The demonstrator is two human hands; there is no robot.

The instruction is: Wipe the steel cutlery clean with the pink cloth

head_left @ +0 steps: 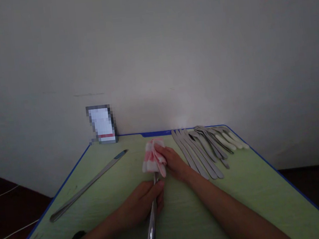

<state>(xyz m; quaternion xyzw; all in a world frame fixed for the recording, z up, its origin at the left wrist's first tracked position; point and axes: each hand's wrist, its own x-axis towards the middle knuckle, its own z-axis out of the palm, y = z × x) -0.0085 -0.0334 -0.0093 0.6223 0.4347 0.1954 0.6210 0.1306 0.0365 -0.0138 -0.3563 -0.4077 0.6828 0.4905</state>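
Note:
My left hand (145, 201) is closed round a shiny metal piece of cutlery (151, 230), whose thick handle end points toward me. A pink and white cloth (153, 156) covers the far end of that piece, so its kind cannot be told. Gripping the cloth from the right is my right hand (172, 160), fingers bunched on it. To the left, apart from both hands, a long metal table knife (89, 184) lies slantwise on the table.
Several metal knives (199, 155) lie side by side at the right of the green table (103, 235), near metal spoons (205, 147) and pieces with white handles (230, 141). A phone with a blurred screen (103, 123) leans on the wall at the back left.

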